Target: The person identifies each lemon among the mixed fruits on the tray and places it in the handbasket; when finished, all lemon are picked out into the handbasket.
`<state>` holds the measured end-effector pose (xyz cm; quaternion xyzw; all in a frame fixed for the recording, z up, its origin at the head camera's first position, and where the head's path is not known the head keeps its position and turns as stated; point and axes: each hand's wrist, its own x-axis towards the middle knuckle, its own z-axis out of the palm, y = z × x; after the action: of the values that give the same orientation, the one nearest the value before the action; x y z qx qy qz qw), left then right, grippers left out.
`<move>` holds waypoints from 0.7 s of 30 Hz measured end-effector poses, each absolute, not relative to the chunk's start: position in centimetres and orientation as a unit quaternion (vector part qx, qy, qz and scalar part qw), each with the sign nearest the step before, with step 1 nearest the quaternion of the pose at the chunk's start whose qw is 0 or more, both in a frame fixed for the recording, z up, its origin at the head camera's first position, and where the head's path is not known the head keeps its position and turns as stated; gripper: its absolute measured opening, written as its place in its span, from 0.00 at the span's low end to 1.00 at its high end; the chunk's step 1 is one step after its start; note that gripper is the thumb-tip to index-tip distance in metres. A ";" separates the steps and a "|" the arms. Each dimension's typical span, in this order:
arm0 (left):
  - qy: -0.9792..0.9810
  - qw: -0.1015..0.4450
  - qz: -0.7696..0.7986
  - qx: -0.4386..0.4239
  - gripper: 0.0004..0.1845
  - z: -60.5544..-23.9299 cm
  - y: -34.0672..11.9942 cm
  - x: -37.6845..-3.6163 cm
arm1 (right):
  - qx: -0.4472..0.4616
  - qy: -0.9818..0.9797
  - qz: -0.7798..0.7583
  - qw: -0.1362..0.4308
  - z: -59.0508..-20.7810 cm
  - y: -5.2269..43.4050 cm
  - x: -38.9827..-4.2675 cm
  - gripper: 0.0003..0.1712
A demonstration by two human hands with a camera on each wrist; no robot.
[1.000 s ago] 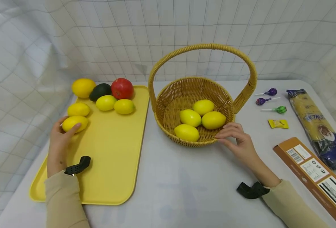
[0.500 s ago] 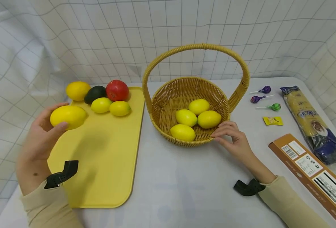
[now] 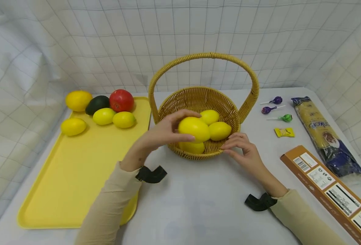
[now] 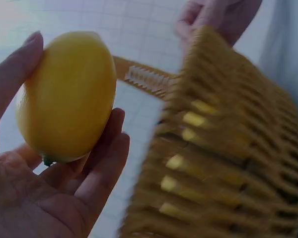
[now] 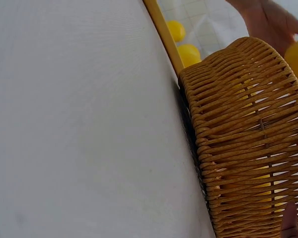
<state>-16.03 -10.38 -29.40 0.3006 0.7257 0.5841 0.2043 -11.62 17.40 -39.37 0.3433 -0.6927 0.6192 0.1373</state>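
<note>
A smooth, glossy yellow lemon (image 3: 194, 129), oval with a small dark stem tip, sits pinched between the curled fingers and thumb of the left hand (image 3: 165, 131) above the wicker basket (image 3: 226, 102). The right hand (image 3: 244, 149) rests relaxed fingers on the basket's near rim.

backdrop: white grid-lined cloth (image 3: 76, 41) | surface: white table (image 3: 199, 204)

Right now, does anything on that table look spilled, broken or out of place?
Nothing stands out. The basket sits upright with lemons inside, the left hand holds a lemon over it, and the right hand touches its rim. The fruit on the yellow tray and the lollipops lie tidy.
</note>
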 end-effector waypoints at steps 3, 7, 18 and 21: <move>0.764 0.232 0.532 0.280 0.29 -31.1 -7.7 -17.2 | 0.345 -0.696 0.615 0.137 -39.5 17.3 -11.5 0.05; 0.809 0.224 0.463 0.285 0.30 -32.1 -6.3 -18.0 | 0.337 -0.702 0.612 0.136 -39.2 17.3 -11.7 0.05; 0.832 0.224 0.397 0.316 0.30 -32.4 -6.0 -18.0 | 0.331 -0.707 0.610 0.135 -39.1 17.1 -11.6 0.06; 0.848 0.224 0.349 0.331 0.33 -32.6 -5.4 -17.9 | 0.329 -0.707 0.610 0.139 -39.3 17.1 -11.5 0.06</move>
<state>-17.85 -5.40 -32.56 0.3309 0.8477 0.3490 0.2238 -11.49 17.13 -39.30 0.3292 -0.7071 0.6102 0.1386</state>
